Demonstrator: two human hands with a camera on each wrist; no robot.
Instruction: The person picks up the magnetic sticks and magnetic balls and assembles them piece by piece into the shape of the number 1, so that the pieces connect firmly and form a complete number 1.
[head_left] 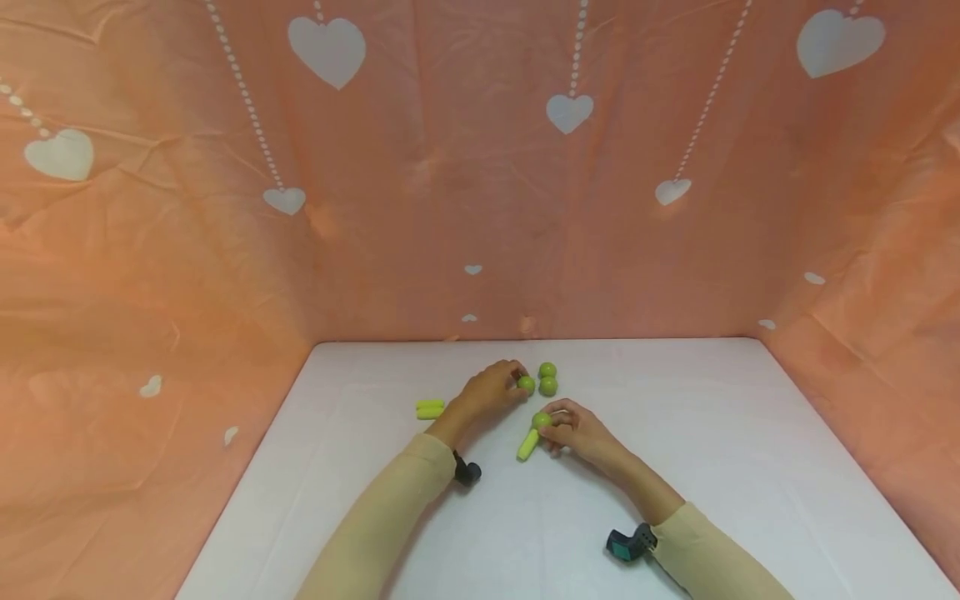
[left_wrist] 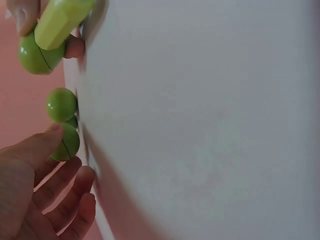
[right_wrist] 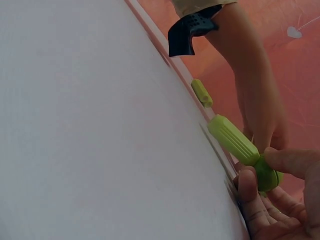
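Covering 1 ball (left_wrist: 70, 144) partly: left hand (head_left: 492, 388)

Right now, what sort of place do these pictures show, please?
Probably a small filming booth: an orange sheet with pale hearts encloses a white table on three sides, and black wrist devices are in view.

Green ball (left_wrist: 35, 57), 10 o'clock in left wrist view: glossy, smooth, plastic-looking. Yellow-green stick (right_wrist: 232, 140), between 3 and 4 o'clock in right wrist view: ridged, satin, plastic-looking. Head view: tabletop (head_left: 637, 392), smooth, matt; backdrop (head_left: 450, 175), 12 o'clock, creased, faint sheen; sleeve (head_left: 375, 521), 7 o'clock, matt cloth.
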